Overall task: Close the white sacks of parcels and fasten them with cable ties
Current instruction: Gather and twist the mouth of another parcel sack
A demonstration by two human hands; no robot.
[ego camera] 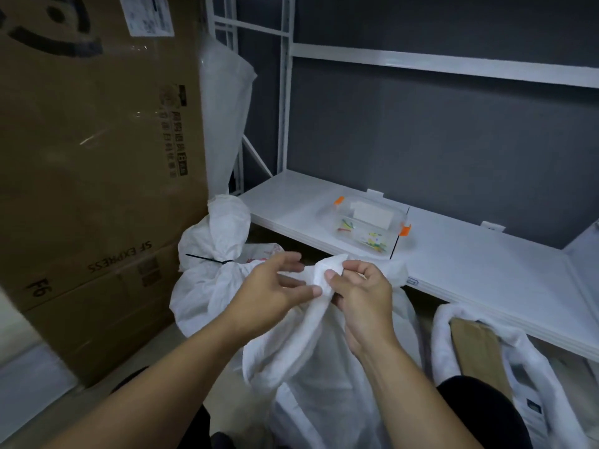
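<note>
Gathering the mouth of the middle white sack (pixel 324 358), which stands on the floor below the shelf (pixel 479 254), the right hand (pixel 359 293) pinches the bunched cloth while the left hand (pixel 275 286) rests open against it. Reaching for the box of cable ties (pixel 372 228) could let the neck spring loose.

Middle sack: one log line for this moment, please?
middle sack: mouth bunched, untied | right hand: pinches fabric | left hand: spread, touches fabric

- Single head-worn wide-angle view, looking forward and down.
- Close on both hands at the sack (pixel 311 345); white shelf (pixel 486 270) just beyond, cartons (pixel 97 189) left.
</note>
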